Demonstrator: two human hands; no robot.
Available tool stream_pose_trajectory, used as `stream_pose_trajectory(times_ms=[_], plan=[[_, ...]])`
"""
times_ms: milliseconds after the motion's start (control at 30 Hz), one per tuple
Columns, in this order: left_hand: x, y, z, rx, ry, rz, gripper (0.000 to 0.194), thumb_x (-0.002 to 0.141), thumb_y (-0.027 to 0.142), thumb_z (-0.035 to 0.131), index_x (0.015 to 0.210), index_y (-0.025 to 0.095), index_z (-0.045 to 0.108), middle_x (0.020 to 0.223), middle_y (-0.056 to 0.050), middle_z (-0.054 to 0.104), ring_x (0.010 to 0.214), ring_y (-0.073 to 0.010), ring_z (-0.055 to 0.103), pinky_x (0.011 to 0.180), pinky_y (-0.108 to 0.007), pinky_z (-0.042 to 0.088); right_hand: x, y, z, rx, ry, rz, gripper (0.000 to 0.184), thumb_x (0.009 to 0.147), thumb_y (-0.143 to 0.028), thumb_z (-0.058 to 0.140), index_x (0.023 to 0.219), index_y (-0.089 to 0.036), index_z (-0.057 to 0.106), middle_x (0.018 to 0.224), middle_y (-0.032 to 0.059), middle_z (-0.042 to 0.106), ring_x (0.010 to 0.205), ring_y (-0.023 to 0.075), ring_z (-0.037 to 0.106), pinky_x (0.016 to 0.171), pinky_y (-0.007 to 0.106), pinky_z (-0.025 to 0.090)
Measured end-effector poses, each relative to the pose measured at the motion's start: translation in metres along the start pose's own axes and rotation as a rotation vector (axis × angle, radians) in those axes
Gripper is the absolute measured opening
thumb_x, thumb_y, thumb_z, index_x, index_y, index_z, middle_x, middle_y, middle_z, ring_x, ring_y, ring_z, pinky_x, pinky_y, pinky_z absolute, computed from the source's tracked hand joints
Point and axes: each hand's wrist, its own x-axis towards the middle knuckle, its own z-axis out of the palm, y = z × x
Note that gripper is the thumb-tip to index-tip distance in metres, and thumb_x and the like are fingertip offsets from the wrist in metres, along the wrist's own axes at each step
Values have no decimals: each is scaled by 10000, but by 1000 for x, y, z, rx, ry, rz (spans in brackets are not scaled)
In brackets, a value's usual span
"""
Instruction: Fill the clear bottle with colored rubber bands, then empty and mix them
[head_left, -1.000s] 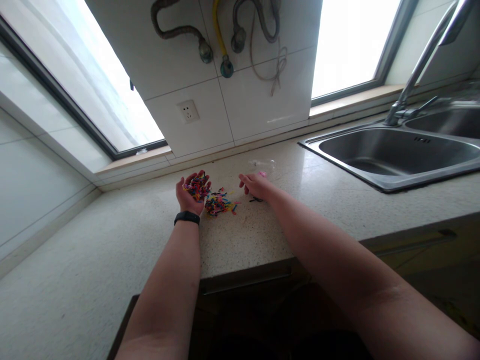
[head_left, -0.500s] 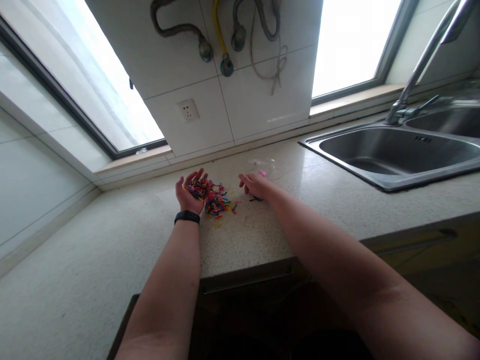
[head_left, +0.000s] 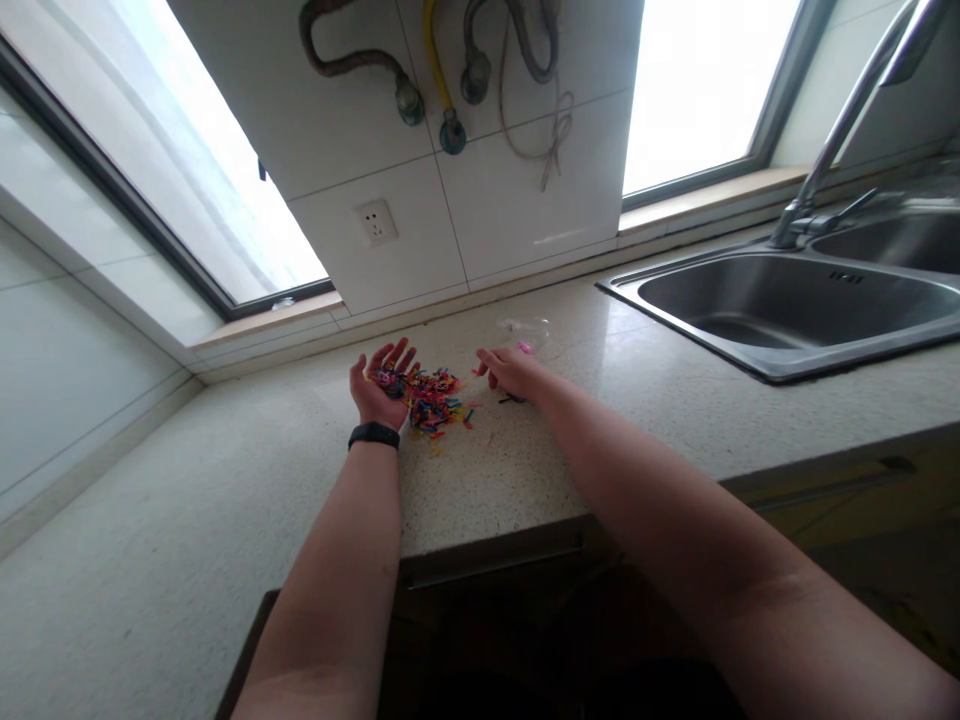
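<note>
Palm up at the left edge of the heap, my left hand cradles part of a pile of small colourful rubber bands; its fingers are slightly curled and apart. The heap spreads over the counter just right of the palm, in pink, red, blue, yellow and black. To the right of it, my right hand is closed in a pinch, and a tiny pinkish band shows at its fingertips. A few black bands lie below that hand. Behind it sits something small and pink, partly hidden.
A clear plastic bag or wrapper lies behind my right hand on the speckled counter. To the right is a steel sink with a faucet. On the tiled wall are a socket and hoses.
My left fingers have uncurled a little, and bands from the palm have spread rightward onto the heap. My right hand stays in nearly the same place, with a pinkish bit now showing at its fingertips.
</note>
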Motion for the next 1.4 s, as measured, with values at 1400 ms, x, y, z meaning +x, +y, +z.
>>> stream_pose_trajectory(times_ms=[1400], plan=[[-4,-11,14,515,-49,133,440,818,372,410,1070,151,694,853,-81,725,829,-189,633,671,-290,439,-2,-4,-3,-45,-26,-33,577,999,-510,265,869,-160,706,686,51,691,587,137,572,610,252,375]])
